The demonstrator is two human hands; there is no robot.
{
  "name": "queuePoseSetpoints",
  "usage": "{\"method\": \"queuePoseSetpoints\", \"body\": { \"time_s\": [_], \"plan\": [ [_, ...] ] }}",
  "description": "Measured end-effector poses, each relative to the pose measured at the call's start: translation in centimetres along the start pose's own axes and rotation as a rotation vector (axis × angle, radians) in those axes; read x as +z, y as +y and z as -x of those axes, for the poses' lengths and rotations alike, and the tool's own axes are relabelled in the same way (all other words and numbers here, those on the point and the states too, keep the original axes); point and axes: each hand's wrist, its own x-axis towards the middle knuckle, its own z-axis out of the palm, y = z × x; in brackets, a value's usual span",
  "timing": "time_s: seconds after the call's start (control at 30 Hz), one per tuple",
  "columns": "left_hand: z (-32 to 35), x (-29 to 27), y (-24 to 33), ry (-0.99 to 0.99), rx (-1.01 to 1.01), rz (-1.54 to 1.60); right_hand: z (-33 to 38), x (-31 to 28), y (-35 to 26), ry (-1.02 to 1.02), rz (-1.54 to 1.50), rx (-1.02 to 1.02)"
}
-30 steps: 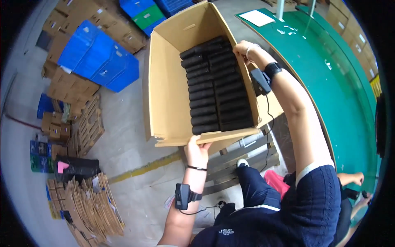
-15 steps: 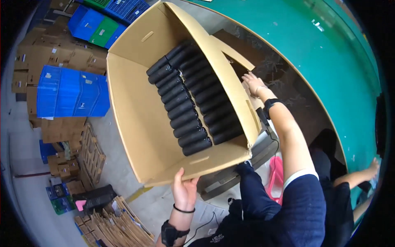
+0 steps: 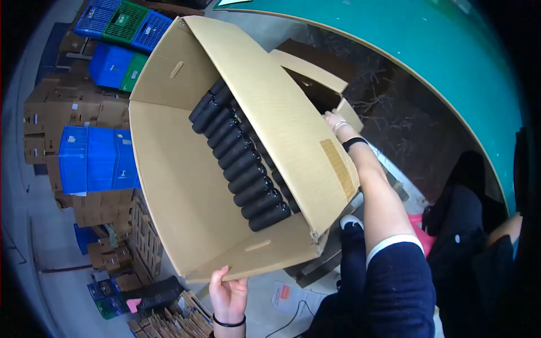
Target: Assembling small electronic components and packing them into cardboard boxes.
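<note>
Crates (image 3: 98,158), blue and green, plus stacked cartons (image 3: 67,112) crowd the floor at left; green counter (image 3: 451,62) far right. Left hand (image 3: 228,293) grips the tilted cardboard box (image 3: 180,186) of black cylinders (image 3: 242,163); right hand (image 3: 336,121) grips its far flap.

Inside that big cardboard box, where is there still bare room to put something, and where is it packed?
The cardboard box has a wide bare patch between its left wall and the rows of black cylinders. The cylinders are packed tight against the right wall. The left hand grips the near edge; the right hand is at the far right side.
</note>
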Motion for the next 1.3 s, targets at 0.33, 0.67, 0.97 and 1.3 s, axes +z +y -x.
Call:
{"method": "queuePoseSetpoints", "body": {
  "time_s": [0.33, 0.67, 0.97, 1.3],
  "plan": [
    [1.9, -5.5, 7.8, -0.053, 0.007, -0.154, 13.6, 4.4, -6.6, 0.181, -0.069, -0.183],
    [7.5, -8.5, 10.5, -0.109, -0.112, -0.242, 24.4, 1.1, -10.4, 0.215, -0.172, 0.210],
    [8.9, -10.8, 8.5, -0.180, -0.191, -0.261, 35.4, -1.6, -5.6, 0.734, -1.094, 0.770],
    [9.1, -12.0, 8.2, -0.323, -0.098, -0.261, 36.6, -29.3, -23.1, 0.408, -1.131, 0.275]
  ]
}}
